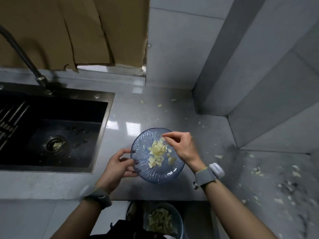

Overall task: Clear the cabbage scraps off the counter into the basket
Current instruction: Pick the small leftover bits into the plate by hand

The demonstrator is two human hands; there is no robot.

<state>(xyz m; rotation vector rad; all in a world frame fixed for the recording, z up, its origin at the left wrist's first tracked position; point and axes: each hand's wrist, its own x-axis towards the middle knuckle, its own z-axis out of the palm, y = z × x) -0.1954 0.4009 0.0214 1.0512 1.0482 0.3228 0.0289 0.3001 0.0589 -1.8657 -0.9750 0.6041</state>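
A ribbed blue glass plate [164, 173] is held over the grey counter [120, 128], with a pile of pale cabbage scraps [158, 150] on it. My left hand [119, 166] grips the plate's left rim. My right hand [183, 146] hovers over the plate's upper right, thumb and fingers pinched at the scraps; whether a piece is between them is unclear. Below the counter's front edge stands a basket [179, 219] holding more cabbage scraps [160, 221]. Loose scraps lie on the counter at the back [159, 105] and to the right [219, 156].
A black sink [51, 128] with a drain and a faucet [22, 54] lies to the left. Tiled walls form a corner at the right. Cardboard covers the window behind. The counter's right part [276, 178] is strewn with several small scraps.
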